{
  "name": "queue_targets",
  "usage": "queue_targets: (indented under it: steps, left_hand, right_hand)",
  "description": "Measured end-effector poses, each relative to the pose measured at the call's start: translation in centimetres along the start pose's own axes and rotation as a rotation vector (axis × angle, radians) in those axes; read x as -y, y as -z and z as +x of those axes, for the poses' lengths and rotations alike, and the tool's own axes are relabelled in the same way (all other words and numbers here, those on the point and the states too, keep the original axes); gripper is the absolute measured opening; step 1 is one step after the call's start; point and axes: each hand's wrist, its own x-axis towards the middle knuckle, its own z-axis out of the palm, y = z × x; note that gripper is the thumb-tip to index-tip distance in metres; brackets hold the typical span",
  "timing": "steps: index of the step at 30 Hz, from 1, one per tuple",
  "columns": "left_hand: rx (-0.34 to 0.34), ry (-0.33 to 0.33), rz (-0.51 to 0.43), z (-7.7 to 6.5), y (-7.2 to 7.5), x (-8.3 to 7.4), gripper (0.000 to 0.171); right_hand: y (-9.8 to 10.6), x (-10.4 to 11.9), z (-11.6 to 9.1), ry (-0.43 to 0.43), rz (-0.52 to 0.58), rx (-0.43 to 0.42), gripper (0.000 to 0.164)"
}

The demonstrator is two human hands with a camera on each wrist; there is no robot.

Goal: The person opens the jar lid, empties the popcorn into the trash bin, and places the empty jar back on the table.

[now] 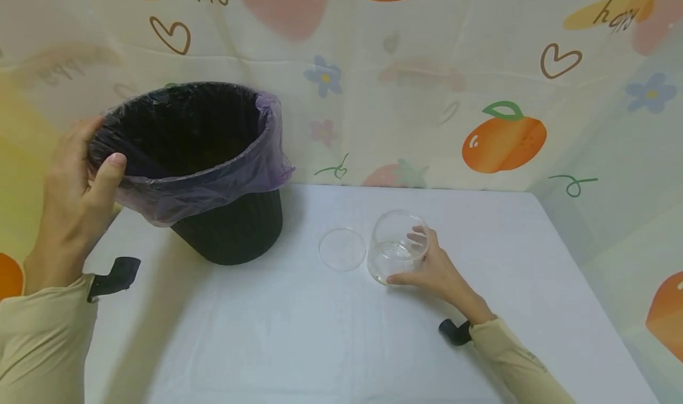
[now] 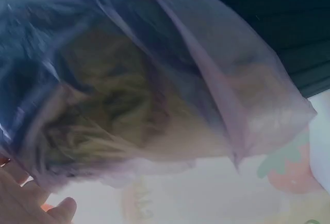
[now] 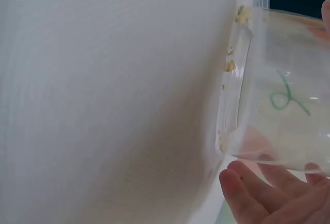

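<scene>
At the left, my left hand (image 1: 77, 196) grips the rim of a black trash can (image 1: 240, 229), thumb and fingers at its edge. A thin purple trash bag (image 1: 213, 199) lines the can and folds over its rim; the can appears to lean left. In the left wrist view the translucent bag (image 2: 170, 90) fills most of the picture. My right hand (image 1: 434, 273) holds a clear round container (image 1: 397, 250) at the table from its right side. Tan crumbs (image 3: 230, 66) cling along the container's base in the right wrist view. The container's far side is partly hidden.
A clear round lid or ring (image 1: 342, 250) lies on the white table (image 1: 267, 344) between the can and the container. Behind the table hangs a printed curtain (image 1: 416, 107) with fruit and hearts; another side panel (image 1: 629, 226) borders the right.
</scene>
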Motion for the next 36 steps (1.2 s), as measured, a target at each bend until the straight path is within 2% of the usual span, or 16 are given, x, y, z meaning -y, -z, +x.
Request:
queue_targets:
  steps: [4,11,21,29,36]
  left_hand:
    - [0.017,-0.049,0.034,0.0,-0.5,-1.3,0.059]
    - [0.075,-0.068,0.105,-0.4,-1.4,-3.7,0.06]
    - [0.151,-0.152,0.202,-0.9,-3.0,-6.3,0.067]
    - [0.095,-0.275,0.256,-1.5,-5.0,-8.3,0.07]
    - [0.096,-0.35,0.222,-2.5,-7.2,-10.4,0.065]
  right_hand:
    - [0.2,-0.1,-0.2,0.002,-0.003,0.008,0.117]
    - [1.1,0.0,-0.7,-0.009,-0.033,0.027,0.123]
    - [3.7,0.7,-0.6,0.03,-0.079,-0.001,0.101]
    - [5.4,1.4,-0.1,0.072,-0.119,-0.042,0.083]
    - [6.5,1.9,1.0,0.097,-0.171,-0.083,0.075]
